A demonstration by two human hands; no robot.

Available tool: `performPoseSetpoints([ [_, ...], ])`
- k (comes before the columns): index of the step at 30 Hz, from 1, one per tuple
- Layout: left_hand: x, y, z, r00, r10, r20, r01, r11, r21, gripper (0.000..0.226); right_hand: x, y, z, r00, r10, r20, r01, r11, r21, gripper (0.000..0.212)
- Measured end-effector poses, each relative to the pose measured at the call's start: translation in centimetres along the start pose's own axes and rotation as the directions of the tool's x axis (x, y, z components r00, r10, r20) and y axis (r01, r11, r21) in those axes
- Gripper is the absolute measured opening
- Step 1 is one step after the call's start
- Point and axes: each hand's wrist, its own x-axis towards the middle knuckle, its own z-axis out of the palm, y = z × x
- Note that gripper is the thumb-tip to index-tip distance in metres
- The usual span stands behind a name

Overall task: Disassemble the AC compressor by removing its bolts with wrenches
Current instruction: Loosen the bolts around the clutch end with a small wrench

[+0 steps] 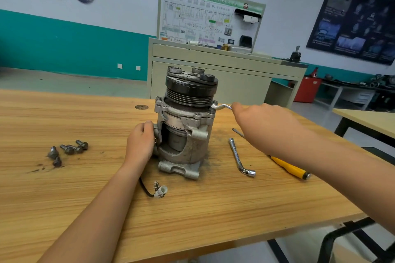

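Note:
The AC compressor point(186, 124) stands upright on the wooden table point(85, 188), its black pulley on top. My left hand point(141, 143) grips its lower left side. My right hand point(263, 121) holds a silver wrench point(223, 106) whose head sits on a bolt point(214, 103) at the right of the compressor's flange. Another flange bolt point(158, 98) shows at the left. Several removed bolts point(68, 150) lie loose on the table to the left.
An L-shaped socket wrench point(240, 157) and a yellow-handled screwdriver point(288, 168) lie right of the compressor. The compressor's black cable with a white connector point(159, 191) trails toward me. A cabinet with a display board point(213, 66) stands behind the table.

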Motion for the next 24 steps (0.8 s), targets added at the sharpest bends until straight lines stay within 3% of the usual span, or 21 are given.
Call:
performPoseSetpoints([
  [3,0.0,0.1,0.0,1.0,-0.002,0.0,0.002,1.0,0.002,0.037,0.1,0.2,-0.9,0.996,-0.087,0.027,0.09,0.985,-0.146,0.02],
  [9,-0.1,0.0,0.0,1.0,0.007,0.001,-0.007,1.0,-0.007,0.038,0.6,1.0,-1.0,0.985,-0.165,0.058,0.174,0.951,-0.256,0.015],
  [19,0.4,-1.4,0.3,0.99,0.135,-0.052,-0.133,0.991,0.029,0.038,4.2,5.8,2.5,0.927,-0.37,-0.06,0.346,0.906,-0.244,0.048],
  [22,0.3,-1.6,0.6,0.988,0.128,-0.089,-0.129,0.992,-0.006,0.038,5.5,6.7,4.1,0.901,-0.393,-0.181,0.352,0.909,-0.222,0.06],
  [24,0.5,-1.6,0.5,0.986,0.145,-0.078,-0.147,0.989,-0.013,0.038,6.6,6.8,5.4,0.805,-0.399,-0.438,0.36,0.917,-0.174,0.045],
])
